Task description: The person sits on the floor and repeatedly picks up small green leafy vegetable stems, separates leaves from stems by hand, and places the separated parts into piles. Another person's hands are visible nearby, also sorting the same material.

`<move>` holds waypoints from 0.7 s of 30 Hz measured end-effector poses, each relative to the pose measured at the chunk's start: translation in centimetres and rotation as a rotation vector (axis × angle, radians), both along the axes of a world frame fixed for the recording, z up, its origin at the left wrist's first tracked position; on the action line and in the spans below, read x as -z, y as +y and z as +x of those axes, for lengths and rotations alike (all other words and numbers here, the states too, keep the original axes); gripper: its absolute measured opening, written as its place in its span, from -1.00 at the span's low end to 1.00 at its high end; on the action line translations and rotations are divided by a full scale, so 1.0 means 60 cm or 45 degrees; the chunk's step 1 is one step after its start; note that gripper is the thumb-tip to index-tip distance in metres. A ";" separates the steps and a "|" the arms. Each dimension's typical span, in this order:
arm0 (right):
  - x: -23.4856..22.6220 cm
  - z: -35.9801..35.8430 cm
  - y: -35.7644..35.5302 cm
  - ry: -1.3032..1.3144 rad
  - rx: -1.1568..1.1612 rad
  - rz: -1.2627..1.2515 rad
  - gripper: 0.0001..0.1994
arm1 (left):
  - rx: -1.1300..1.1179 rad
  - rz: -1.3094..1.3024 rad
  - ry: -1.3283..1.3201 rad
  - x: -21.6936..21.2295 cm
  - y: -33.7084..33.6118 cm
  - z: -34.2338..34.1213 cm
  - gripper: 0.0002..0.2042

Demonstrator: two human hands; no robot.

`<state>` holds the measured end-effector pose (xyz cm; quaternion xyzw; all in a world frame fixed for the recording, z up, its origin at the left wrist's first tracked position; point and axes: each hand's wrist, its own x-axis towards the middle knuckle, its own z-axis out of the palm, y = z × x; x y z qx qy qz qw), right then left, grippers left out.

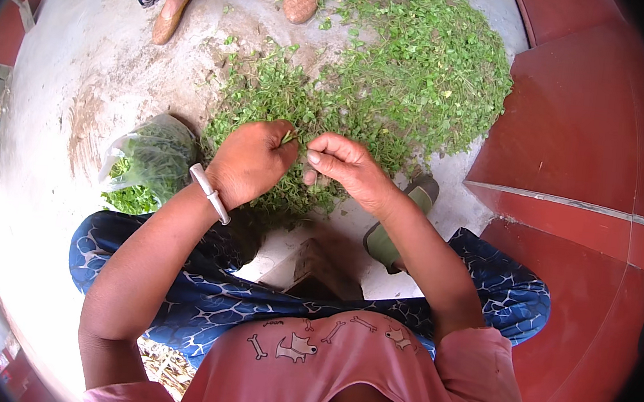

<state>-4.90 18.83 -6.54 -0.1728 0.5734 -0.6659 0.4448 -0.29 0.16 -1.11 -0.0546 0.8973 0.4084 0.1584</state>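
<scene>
My left hand (254, 161) is closed, with a few green stems (289, 137) poking out between thumb and forefinger. Just to its right, my right hand (350, 169) is held with thumb and fingers pinched together. Whatever lies in that pinch is too small to make out. Both hands hover over the near edge of a broad heap of leafy greens (430, 71) spread on the concrete floor. Left of my left hand stands a clear plastic bag (156, 154) filled with greens, some spilling at its mouth.
Another person's shoes, a left one (177, 11) and a right one (300, 6), stand on the floor beyond the heap. Red tiled steps (573, 125) rise on the right. My green shoe (390, 239) rests by the heap's near edge, and loose soil (124, 106) marks the floor.
</scene>
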 end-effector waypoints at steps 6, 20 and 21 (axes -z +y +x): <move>0.103 0.064 -0.002 -0.015 -0.230 0.107 -0.77 | -0.332 0.353 -0.016 -0.004 -0.031 -0.021 -0.77; 0.263 -0.046 0.156 0.892 0.549 1.544 -0.73 | 0.051 0.160 0.391 -0.030 -0.034 -0.018 -0.83; 0.268 -0.048 0.152 0.963 0.502 1.560 -0.76 | 0.066 0.132 0.461 -0.031 -0.033 -0.019 -0.83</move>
